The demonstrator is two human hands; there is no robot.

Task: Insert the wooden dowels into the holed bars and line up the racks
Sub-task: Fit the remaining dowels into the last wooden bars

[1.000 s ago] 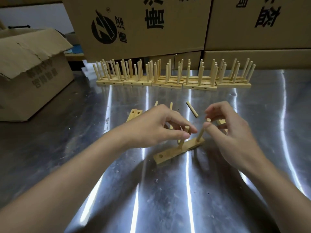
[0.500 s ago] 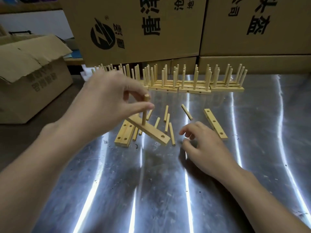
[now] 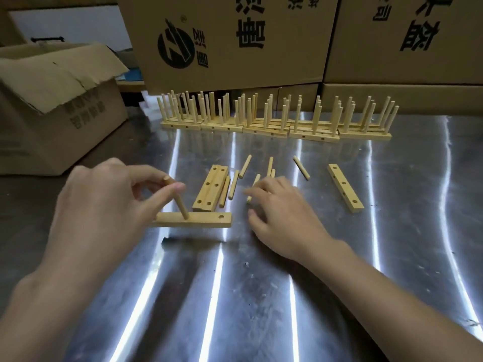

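Now, nearest is the shiny steel table. The left hand pinches the pale round wooden dowel near its top between thumb and forefinger, with the other fingers curled behind. The dowel stands slightly tilted in a hole of the flat pale holed wooden bar. 1 end hole is open at the right and the left end is hidden by the hand.

Vs 0.5 s ago, that bar has come nearer and now lies level in front of the pair of side-by-side holed bars. Cannot tell if it touches the table.

The right hand has moved forward, its fingers stretched over the loose wooden dowels. They are blurred, so cannot tell if they pinch 1.

The single holed bar is well to the right, same spot. At the far edge the row of finished dowel racks is unchanged, with brown cardboard boxes behind.
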